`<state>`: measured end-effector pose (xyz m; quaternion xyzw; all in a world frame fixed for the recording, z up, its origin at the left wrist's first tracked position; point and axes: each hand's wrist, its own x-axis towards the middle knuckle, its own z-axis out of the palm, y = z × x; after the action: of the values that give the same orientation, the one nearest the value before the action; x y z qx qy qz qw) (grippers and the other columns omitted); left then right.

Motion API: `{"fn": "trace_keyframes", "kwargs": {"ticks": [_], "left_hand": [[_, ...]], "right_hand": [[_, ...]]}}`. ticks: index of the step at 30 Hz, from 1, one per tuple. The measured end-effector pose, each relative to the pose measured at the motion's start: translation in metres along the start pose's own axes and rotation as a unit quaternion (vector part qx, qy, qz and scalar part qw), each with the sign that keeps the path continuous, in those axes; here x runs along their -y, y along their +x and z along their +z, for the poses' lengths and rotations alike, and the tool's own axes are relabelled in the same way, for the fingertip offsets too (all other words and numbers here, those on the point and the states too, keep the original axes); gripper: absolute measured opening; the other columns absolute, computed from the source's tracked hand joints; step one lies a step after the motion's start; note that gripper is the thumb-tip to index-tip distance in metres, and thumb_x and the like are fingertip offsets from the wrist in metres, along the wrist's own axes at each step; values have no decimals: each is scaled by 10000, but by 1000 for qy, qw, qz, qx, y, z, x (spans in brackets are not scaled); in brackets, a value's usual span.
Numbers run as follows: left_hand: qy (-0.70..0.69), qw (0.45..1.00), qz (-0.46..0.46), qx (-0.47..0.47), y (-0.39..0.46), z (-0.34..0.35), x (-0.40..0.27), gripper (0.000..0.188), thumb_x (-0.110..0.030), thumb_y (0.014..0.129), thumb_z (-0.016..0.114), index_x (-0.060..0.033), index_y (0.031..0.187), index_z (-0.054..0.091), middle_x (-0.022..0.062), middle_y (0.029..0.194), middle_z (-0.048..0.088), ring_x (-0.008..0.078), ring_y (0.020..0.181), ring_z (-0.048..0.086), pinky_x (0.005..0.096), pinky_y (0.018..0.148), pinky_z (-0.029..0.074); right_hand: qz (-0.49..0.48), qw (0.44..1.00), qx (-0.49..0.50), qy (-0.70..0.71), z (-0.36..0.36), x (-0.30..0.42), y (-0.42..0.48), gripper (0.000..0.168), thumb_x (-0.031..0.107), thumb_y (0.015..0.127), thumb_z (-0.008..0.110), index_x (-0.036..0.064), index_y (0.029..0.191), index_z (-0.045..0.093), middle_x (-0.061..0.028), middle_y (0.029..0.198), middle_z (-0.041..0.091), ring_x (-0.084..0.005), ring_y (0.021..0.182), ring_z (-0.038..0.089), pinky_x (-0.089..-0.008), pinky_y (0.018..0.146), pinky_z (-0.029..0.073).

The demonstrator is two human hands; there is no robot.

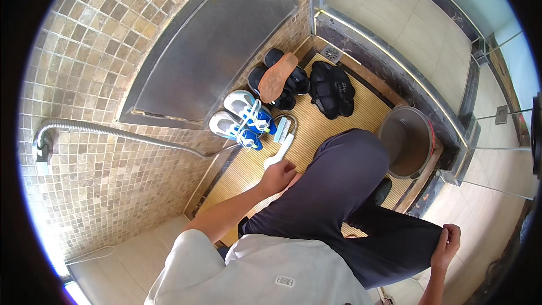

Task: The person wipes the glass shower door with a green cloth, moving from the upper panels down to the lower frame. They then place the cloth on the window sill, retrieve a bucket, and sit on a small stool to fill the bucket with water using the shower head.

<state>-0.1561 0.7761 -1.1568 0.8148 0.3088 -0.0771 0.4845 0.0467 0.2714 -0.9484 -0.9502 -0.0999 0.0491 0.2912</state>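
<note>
My left hand (277,176) is beside my bent leg, fingers curled, just below a white shower head (277,152) on the ribbed mat; what it grips, if anything, is hidden. My right hand (446,243) touches the dark trouser fabric at my other knee; its grip is unclear. A scrub brush with pale blue bristles (282,130) lies by the shower head. Blue and grey sneakers (245,114) with pale laces lean by the wall. Behind them, an orange-brown insole (278,77) rests across black shoes (298,80). Another black pair (332,89) lies to the right.
A grey bucket (405,142) stands right of my knee, beside the dark stone curb (381,57). A floor drain (331,54) is in the far corner. The metal shower hose (127,132) runs along the mosaic-tiled wall. Glass panels (499,131) stand at the right.
</note>
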Motion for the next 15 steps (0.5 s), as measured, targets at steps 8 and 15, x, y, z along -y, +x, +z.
{"fn": "trace_keyframes", "kwargs": {"ticks": [8, 15], "left_hand": [[178, 981, -52, -63, 30, 20, 100, 290, -247, 872, 705, -52, 1085, 726, 197, 1065, 709, 372, 978, 699, 455, 850, 564], [281, 940, -192, -17, 108, 59, 115, 380, -313, 936, 698, -27, 1186, 679, 195, 1258, 643, 370, 1142, 672, 452, 949, 559]], "right_hand": [[1, 999, -29, -14, 0, 6, -8, 140, 61, 992, 506, -25, 971, 614, -94, 919, 590, -171, 846, 564, -306, 769, 472], [0, 998, -57, -10, 2, 5, -5, 134, 31, 959, 510, -41, 939, 621, -123, 905, 604, -199, 789, 582, -317, 730, 491]]}}
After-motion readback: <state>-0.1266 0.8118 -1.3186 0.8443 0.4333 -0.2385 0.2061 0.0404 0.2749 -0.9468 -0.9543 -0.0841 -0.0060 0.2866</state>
